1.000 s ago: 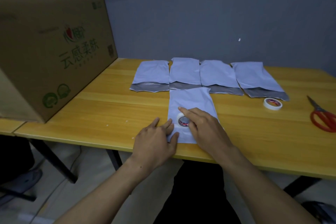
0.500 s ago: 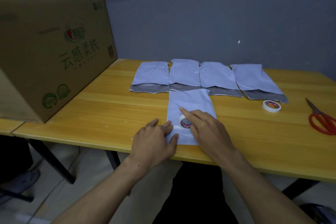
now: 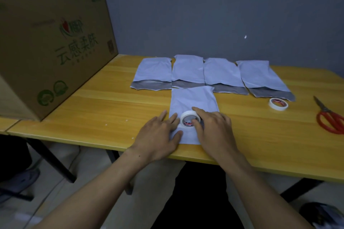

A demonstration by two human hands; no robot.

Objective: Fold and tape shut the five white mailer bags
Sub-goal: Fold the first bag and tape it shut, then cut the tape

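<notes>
A white mailer bag [image 3: 193, 98] lies flat near the table's front edge. My left hand [image 3: 158, 135] presses its lower left part with straight fingers. My right hand [image 3: 214, 130] grips a white tape roll [image 3: 189, 115] standing tilted on the bag, index finger over its rim and thumb at its hole. Behind, several more white bags lie in a row with grey open flaps toward me: the leftmost bag [image 3: 154, 70], the rightmost bag [image 3: 258, 76], and two between them.
A second tape roll [image 3: 278, 103] lies right of the bags, and red-handled scissors [image 3: 331, 119] near the right edge. A large cardboard box [image 3: 46, 42] fills the left end of the wooden table [image 3: 111, 108]. A grey wall stands behind.
The tape roll has gone from lying flat on the bag to tilted up on its edge in my right hand. My left hand has stayed on the bag.
</notes>
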